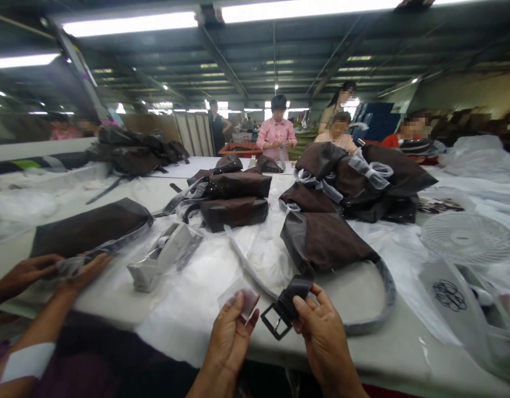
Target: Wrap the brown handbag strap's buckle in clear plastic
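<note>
My left hand [229,337] pinches a small clear piece of plastic film [240,296] between thumb and fingers. In my right hand [324,327] is the dark strap end with a square black buckle [275,323], its open frame turned toward my left hand. The strap runs up to a dark brown bag [335,239] lying on the table just beyond. A longer strap wrapped in clear plastic [383,309] loops from that bag around to the right. Film and buckle are close together but apart.
Tape dispensers [159,254] stand left and right. More brown bags [236,214] lie ahead, with a pile [358,182] at right. A co-worker's hands [78,271] handle a bag [93,226] at left. White plastic sheets [188,293] cover parts of the table; other people work beyond.
</note>
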`<state>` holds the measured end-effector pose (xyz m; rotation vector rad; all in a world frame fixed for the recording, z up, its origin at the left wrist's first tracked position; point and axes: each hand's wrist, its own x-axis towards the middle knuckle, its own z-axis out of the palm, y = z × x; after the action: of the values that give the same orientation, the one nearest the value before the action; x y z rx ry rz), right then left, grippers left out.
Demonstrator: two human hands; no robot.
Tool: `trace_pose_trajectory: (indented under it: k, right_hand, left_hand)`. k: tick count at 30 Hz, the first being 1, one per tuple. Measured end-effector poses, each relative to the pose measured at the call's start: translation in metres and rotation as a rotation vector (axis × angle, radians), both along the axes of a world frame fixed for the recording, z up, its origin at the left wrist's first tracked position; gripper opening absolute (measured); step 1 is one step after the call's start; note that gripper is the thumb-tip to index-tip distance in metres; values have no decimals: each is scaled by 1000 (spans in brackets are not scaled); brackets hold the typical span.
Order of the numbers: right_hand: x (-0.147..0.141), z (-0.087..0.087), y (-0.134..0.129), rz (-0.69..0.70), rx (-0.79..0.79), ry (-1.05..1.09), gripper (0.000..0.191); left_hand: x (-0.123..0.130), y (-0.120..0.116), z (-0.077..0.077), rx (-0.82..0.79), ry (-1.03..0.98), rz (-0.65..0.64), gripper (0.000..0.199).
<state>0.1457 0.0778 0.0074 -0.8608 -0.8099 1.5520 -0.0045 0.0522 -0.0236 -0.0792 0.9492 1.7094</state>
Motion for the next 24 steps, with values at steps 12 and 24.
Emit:
trace_pose_trajectory:
  k: [12,24]
  right_hand:
    - [-29,-16,12,-135,95,-43,56]
    - [-36,-15,10,-164,91,-51,55]
  left_hand:
    - [16,2,18,56,-1,14,9]
    - [11,-1,14,54,-39,72,9]
